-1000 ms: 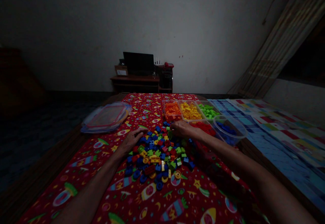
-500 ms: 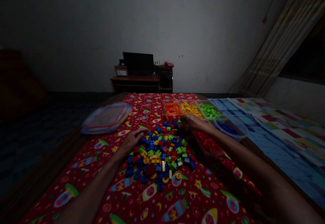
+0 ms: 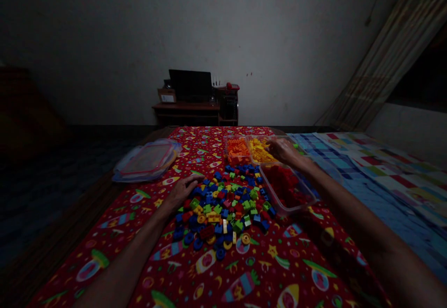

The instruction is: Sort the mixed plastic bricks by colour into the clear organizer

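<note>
A mixed heap of toy building bricks (image 3: 223, 205) in blue, green, yellow, red and orange lies on the table. At the heap's upper left edge rests my left hand (image 3: 181, 191), its fingers stretched out and its thumb apart, holding nothing. My right hand (image 3: 282, 151) is over the boundary between the yellow bricks (image 3: 259, 149) and the mostly covered green bricks (image 3: 296, 146). Its fingers are bent together; whatever is between them is hidden. Below that arm stands a clear tub of red bricks (image 3: 284, 184). Orange bricks (image 3: 238, 149) fill the box to the left of the yellow ones.
Stacked clear lids (image 3: 148, 161) lie at the table's left edge. A red patterned cloth (image 3: 195, 280) covers the table. To the right is a bed with a blue checked sheet (image 3: 352, 182). A desk with a monitor (image 3: 191, 85) stands against the far wall.
My right hand has moved from the heap's far edge to the right, over the yellow and green boxes, uncovering the red tub. My left hand has stayed put.
</note>
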The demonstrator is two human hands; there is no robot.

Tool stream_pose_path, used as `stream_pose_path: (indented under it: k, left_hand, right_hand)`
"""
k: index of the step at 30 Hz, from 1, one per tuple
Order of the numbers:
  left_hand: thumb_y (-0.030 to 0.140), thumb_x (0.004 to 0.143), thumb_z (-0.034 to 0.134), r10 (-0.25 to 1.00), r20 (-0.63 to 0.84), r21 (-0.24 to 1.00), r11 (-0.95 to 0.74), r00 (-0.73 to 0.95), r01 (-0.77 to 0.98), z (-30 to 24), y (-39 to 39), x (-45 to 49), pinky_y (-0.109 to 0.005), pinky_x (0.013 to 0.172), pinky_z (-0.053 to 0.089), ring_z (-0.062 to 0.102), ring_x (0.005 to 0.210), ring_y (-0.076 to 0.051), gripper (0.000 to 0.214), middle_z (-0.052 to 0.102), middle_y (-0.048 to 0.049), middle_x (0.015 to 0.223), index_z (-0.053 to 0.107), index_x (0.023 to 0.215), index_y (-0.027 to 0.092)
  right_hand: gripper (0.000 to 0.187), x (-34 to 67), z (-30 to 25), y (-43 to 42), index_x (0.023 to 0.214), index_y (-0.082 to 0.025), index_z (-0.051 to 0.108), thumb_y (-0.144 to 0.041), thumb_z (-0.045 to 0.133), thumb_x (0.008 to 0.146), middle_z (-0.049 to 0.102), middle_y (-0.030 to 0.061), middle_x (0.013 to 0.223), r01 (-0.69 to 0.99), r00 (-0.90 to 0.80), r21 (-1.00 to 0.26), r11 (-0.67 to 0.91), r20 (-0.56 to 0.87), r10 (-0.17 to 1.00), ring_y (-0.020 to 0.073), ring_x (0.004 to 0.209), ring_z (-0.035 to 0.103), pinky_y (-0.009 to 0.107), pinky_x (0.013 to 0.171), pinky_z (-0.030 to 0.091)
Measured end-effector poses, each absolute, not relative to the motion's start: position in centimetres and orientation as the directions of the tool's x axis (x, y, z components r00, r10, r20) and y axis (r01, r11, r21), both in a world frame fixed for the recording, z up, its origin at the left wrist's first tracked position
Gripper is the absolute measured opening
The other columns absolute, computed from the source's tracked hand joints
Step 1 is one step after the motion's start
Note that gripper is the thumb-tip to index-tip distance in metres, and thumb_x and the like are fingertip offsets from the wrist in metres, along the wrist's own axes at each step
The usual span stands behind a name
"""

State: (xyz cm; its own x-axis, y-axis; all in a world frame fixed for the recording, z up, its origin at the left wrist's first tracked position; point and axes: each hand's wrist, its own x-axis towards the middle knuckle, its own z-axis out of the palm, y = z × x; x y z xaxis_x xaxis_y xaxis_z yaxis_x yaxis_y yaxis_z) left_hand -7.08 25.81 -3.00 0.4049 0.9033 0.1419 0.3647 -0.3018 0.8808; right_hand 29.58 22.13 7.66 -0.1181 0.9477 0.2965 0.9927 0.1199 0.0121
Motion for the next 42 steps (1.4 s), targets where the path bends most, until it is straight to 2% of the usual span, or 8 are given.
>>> stream_pose_path:
  k: [6, 9, 13, 18, 22, 28, 36, 42]
  left_hand:
    - [0.060, 0.075, 0.054, 0.909, 0.091, 0.934, -0.220, 0.406, 0.282, -3.2, 25.8, -7.3, -0.041, 0.097, 0.046, 0.060, 0.111, -0.029, 0.060, 0.066, -0.0123, 0.117, 0.064, 0.115, 0.016]
    - [0.060, 0.082, 0.047, 0.905, 0.066, 0.947, -0.190, 0.421, 0.260, -2.0, 24.8, -8.1, -0.039, 0.096, 0.047, 0.056, 0.117, -0.028, 0.060, 0.060, -0.0116, 0.128, 0.056, 0.126, 0.020]
    - [0.061, 0.081, 0.049, 0.870, 0.030, 0.822, -0.301, 0.492, 0.483, -1.2, 22.8, -10.5, -0.037, 0.104, 0.039, 0.042, 0.131, -0.028, 0.064, 0.046, -0.0060, 0.142, 0.048, 0.135, 0.027]
    - [0.064, 0.069, 0.062, 0.799, 0.088, 0.683, -0.483, 0.594, 0.548, -3.8, 19.1, -12.0, -0.045, 0.110, 0.030, 0.024, 0.139, -0.034, 0.096, 0.020, -0.0112, 0.155, 0.023, 0.148, 0.024]
    - [0.059, 0.066, 0.069, 0.801, 0.157, 0.566, -0.552, 0.577, 0.612, -5.2, 17.2, -9.8, -0.056, 0.110, 0.025, 0.013, 0.141, -0.040, 0.097, 0.012, -0.0121, 0.156, 0.025, 0.147, 0.028]
    - [0.056, 0.075, 0.063, 0.780, 0.160, 0.562, -0.575, 0.604, 0.594, -4.7, 19.0, -4.6, -0.056, 0.110, 0.024, 0.011, 0.141, -0.038, 0.087, 0.009, -0.0137, 0.156, 0.024, 0.147, 0.026]
    - [0.053, 0.077, 0.061, 0.722, 0.254, 0.583, -0.645, 0.644, 0.494, -2.8, 22.6, -1.8, -0.049, 0.110, 0.028, 0.032, 0.135, -0.032, 0.062, 0.038, -0.0122, 0.146, 0.052, 0.130, 0.023]
    - [0.045, 0.078, 0.060, 0.707, 0.280, 0.565, -0.669, 0.650, 0.483, -1.1, 23.8, -4.0, -0.037, 0.089, 0.047, 0.060, 0.097, -0.025, 0.035, 0.065, -0.0075, 0.102, 0.070, 0.104, 0.023]
  right_hand:
    - [0.024, 22.9, 3.6, 17.6, 0.078, -0.014, 0.063, -0.021, 0.043, 0.090, 0.055, 0.0023, 0.065, 0.900, -0.398, -0.101, 0.424, 0.209, 0.893, 0.0093, 0.054, 0.034, 0.026, 0.055, 0.022]
    - [0.018, 22.4, 1.2, 15.3, 0.082, -0.014, 0.062, -0.018, 0.045, 0.088, 0.055, 0.0035, 0.070, 0.896, -0.409, -0.075, 0.437, 0.239, 0.881, 0.0114, 0.060, 0.039, 0.026, 0.058, 0.026]
    - [0.026, 23.0, -0.9, 13.2, 0.101, -0.013, 0.060, -0.007, 0.041, 0.085, 0.058, 0.0078, 0.084, 0.851, -0.480, -0.083, 0.519, 0.280, 0.831, 0.0153, 0.078, 0.048, 0.026, 0.070, 0.037]
    - [0.038, 22.6, -0.3, 12.6, 0.111, -0.012, 0.057, 0.000, 0.039, 0.080, 0.059, 0.0102, 0.091, 0.830, -0.491, -0.144, 0.539, 0.271, 0.828, 0.0170, 0.085, 0.051, 0.028, 0.077, 0.042]
    - [0.031, 22.1, 0.3, 13.0, 0.107, -0.011, 0.059, -0.006, 0.039, 0.084, 0.061, 0.0117, 0.092, 0.831, -0.473, -0.168, 0.530, 0.287, 0.833, 0.0175, 0.086, 0.053, 0.029, 0.080, 0.043]
    - [0.037, 23.1, 0.3, 13.3, 0.117, -0.014, 0.052, -0.011, 0.049, 0.081, 0.060, 0.0141, 0.108, 0.833, -0.419, -0.249, 0.495, 0.301, 0.857, 0.0216, 0.100, 0.054, 0.035, 0.087, 0.044]
    - [0.025, 22.5, 0.9, 11.7, 0.110, -0.016, 0.053, -0.022, 0.054, 0.085, 0.061, 0.0097, 0.096, 0.796, -0.475, -0.310, 0.520, 0.213, 0.854, 0.0195, 0.087, 0.057, 0.030, 0.076, 0.047]
    - [0.033, 21.1, -1.8, 10.8, 0.123, -0.020, 0.047, -0.021, 0.047, 0.090, 0.058, 0.0121, 0.114, 0.727, -0.530, -0.271, 0.631, 0.363, 0.766, 0.0203, 0.105, 0.054, 0.032, 0.088, 0.044]
